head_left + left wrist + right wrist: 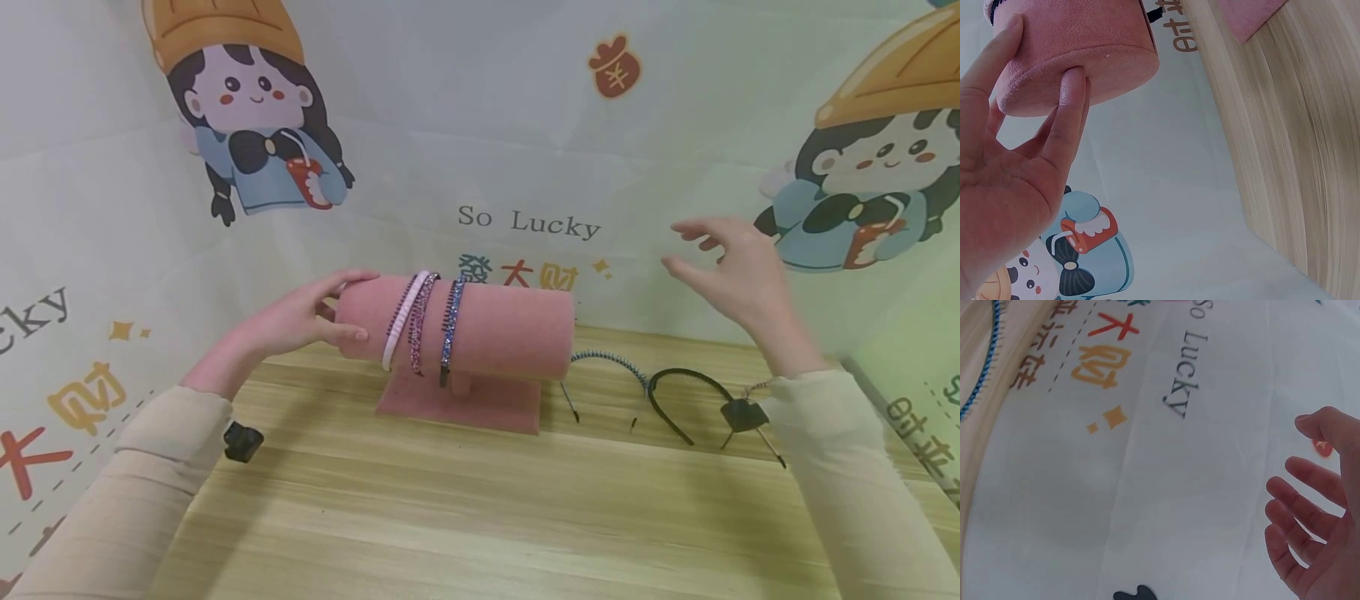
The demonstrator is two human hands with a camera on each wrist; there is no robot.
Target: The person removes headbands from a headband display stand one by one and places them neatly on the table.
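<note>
A pink plush headband stand (pixel 517 329), a horizontal roll on a flat base, stands on the wooden table. Around its left half sit a white headband (pixel 402 321), a pink glittery headband (pixel 420 329) and a blue glittery headband (pixel 452 329). My left hand (pixel 296 318) grips the roll's left end, thumb along the near side; in the left wrist view, fingers (pixel 1072 94) press its end face. Raised in the air right of the stand, my right hand (pixel 738 271) holds nothing, its fingers apart and loosely bent.
On the table right of the stand lie a blue toothed headband (pixel 611 357) and a black headband (pixel 693 373). A further headband (pixel 757 387) is partly hidden by the right wrist. A printed cloth backdrop (pixel 420 125) rises behind the table.
</note>
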